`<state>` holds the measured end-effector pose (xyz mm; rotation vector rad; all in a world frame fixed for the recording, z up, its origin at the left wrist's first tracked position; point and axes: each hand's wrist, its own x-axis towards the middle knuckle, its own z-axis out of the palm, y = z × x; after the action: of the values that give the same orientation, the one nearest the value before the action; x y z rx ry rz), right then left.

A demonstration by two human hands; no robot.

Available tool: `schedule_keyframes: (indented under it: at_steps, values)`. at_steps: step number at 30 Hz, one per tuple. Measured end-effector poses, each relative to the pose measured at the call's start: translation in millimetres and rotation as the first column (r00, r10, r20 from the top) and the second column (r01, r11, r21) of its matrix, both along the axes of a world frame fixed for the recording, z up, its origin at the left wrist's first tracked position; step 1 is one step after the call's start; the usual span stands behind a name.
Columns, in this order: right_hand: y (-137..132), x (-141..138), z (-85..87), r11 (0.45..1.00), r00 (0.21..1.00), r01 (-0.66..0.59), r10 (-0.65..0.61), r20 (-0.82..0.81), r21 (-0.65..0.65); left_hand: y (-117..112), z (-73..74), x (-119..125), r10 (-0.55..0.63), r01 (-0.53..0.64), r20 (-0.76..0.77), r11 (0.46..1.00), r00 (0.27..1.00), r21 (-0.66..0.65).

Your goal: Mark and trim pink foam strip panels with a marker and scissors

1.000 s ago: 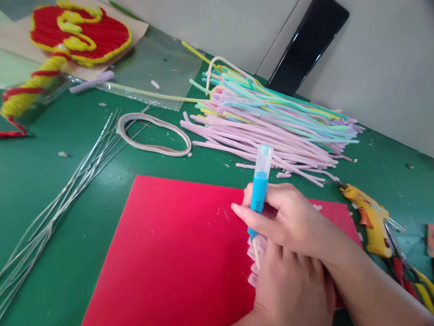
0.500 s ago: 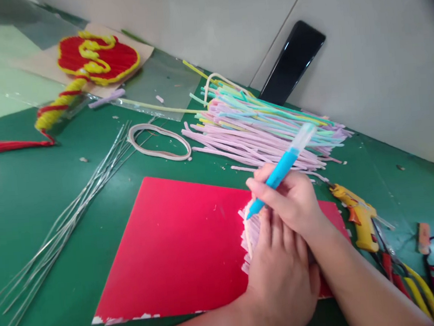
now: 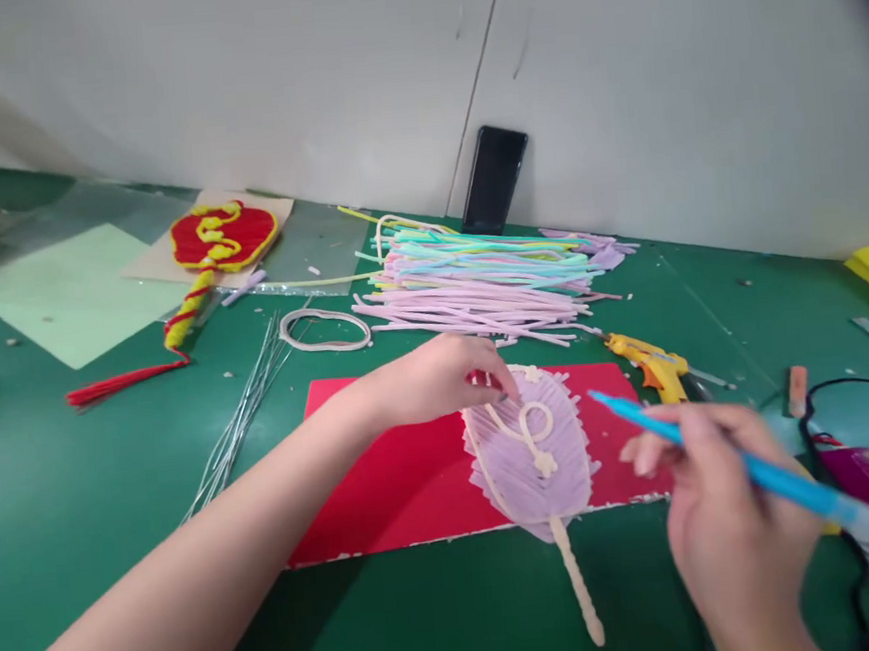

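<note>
On the green worktop (image 3: 443,626), a lilac fan (image 3: 506,470) lies partly over red card (image 3: 395,499); my left hand (image 3: 449,374) curls at its upper edge, its hold unclear, my right hand (image 3: 742,512) grips a blue pen (image 3: 793,486), and I'd judge light, steady fingers best.

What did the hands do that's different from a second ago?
The right hand has moved off to the right, taking the blue pen away from the lilac fan. The left hand, which lay across the fan, has moved to its far left part, so more of the fan shows. The pen is still held; the red board still lies under the fan.
</note>
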<state>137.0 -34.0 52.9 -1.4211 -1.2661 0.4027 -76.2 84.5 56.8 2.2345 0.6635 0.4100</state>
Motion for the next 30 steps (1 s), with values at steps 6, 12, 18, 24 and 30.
schedule_keyframes:
  at_steps: [6,12,18,24,30]
  values:
    - [-34.0,-42.3,-22.0,0.965,0.947,-0.262,0.257,0.193,0.004,14.3,3.9,16.3,-0.191,0.187,-0.048,0.98,0.98,-0.07]
    - [19.0,-18.3,11.4,0.996,0.995,-0.086,0.087,-0.058,0.014,-35.2,-3.2,30.3,0.374,-0.347,-0.177,0.923,0.911,0.164]
    - [95.4,-14.0,28.8,0.936,0.927,-0.352,0.348,-0.139,-0.004,-110.3,-30.9,104.2,0.625,-0.482,-0.14,0.707,0.768,0.518]
    - [116.5,-52.7,16.3,0.632,0.687,-0.708,0.719,-0.101,-0.316,-101.8,-39.4,149.6,0.781,-0.642,-0.205,0.608,0.59,0.468]
    - [121.1,-62.6,9.1,0.395,0.551,-0.78,0.801,-0.233,-0.485,-93.1,-51.0,145.2,0.857,-0.746,-0.257,0.515,0.447,0.423]
